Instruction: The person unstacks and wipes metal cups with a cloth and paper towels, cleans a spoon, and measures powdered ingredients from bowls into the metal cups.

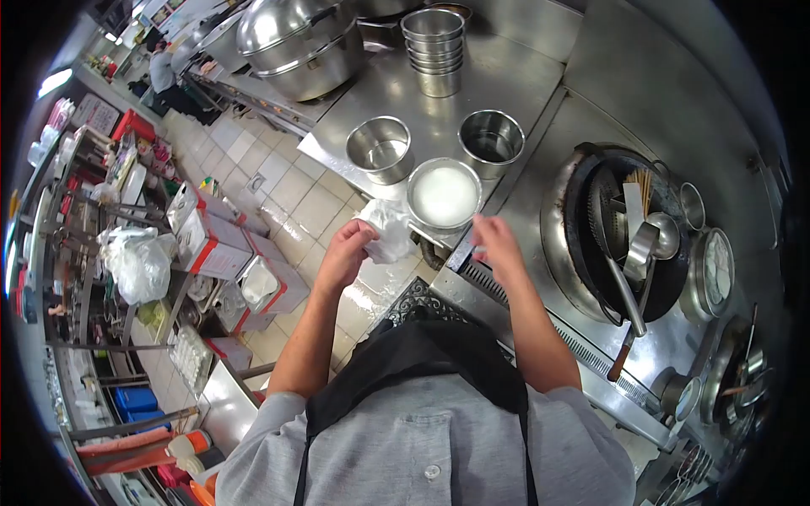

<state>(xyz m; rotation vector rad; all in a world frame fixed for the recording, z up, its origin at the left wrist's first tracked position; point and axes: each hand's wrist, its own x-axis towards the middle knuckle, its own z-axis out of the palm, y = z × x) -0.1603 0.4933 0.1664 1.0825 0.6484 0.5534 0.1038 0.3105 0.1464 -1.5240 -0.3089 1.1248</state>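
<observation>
My left hand point(348, 251) is closed on the gathered edge of a crumpled, translucent white plastic bag point(390, 232), held just left of a steel pot. That round steel pot point(479, 196) contains white matter point(445, 196), whose kind I cannot make out; it stands at the counter's front corner. Close to the pot's lower right side is my right hand point(496, 246), its fingers smeared by motion. Behind the pot are two more steel pots, one on the left point(379, 152) and a darker-looking one on the right point(492, 142).
On the steel counter point(363, 101) stand stacked steel pots point(433, 55) and a large domed steamer point(299, 51). At right, a wok point(582, 295) holds ladles and strainers. Boxes point(215, 240) and a cluttered shelf line the left. A person point(169, 80) stands far back left.
</observation>
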